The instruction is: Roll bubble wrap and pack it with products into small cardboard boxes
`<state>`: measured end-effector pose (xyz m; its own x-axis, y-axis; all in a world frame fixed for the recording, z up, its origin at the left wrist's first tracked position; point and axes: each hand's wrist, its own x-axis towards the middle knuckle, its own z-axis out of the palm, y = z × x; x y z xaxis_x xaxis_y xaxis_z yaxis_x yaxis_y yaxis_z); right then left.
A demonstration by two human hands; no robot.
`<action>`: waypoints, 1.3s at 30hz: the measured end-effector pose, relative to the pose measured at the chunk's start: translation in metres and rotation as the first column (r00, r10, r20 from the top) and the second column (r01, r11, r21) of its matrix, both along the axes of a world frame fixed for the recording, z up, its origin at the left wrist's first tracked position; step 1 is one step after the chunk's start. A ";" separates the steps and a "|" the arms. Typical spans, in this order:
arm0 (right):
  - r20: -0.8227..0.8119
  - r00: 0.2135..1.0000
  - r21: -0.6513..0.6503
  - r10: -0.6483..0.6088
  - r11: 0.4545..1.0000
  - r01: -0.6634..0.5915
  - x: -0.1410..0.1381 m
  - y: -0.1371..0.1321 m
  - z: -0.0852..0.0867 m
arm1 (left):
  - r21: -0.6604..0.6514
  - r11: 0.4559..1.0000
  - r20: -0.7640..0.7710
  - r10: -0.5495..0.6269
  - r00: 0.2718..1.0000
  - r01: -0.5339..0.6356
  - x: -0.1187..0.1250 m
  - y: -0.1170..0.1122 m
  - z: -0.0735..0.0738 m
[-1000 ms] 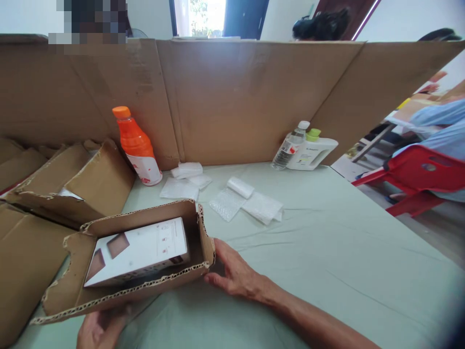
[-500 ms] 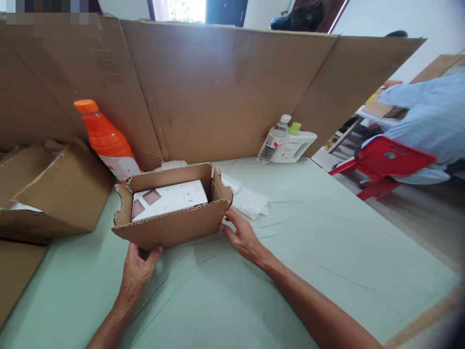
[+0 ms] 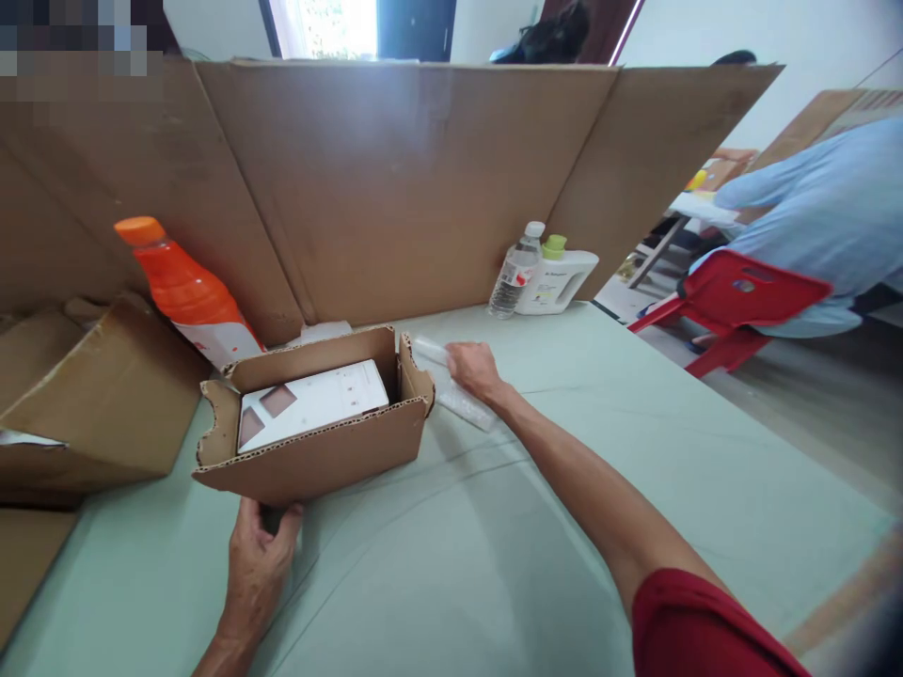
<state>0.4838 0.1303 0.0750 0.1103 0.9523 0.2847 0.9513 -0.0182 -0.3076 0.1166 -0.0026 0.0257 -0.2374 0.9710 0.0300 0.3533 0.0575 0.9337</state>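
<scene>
A torn open cardboard box (image 3: 317, 461) stands on the pale green tabletop with a white product box (image 3: 310, 402) lying inside it. My left hand (image 3: 260, 555) grips the box's near bottom edge, fingers curled under it. Reaching past the box's right side, my right hand (image 3: 475, 369) rests on sheets of bubble wrap (image 3: 451, 395) lying on the table, its fingers bent down over them.
An orange drink bottle (image 3: 187, 291) leans at the left by other brown cartons (image 3: 91, 404). A clear water bottle (image 3: 514, 275) and a white jug (image 3: 559, 278) stand before the tall cardboard wall (image 3: 423, 179). A person in blue sits on a red chair (image 3: 734, 301) at right.
My right hand left the box's right corner and reached forward onto the bubble wrap. The left hand keeps its hold on the box, which has stayed nearly in place.
</scene>
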 end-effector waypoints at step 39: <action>-0.797 0.533 -0.112 0.285 0.798 -0.593 -0.096 -0.281 0.004 | -0.440 0.770 0.524 -0.197 0.829 0.461 0.000 -0.194 0.034</action>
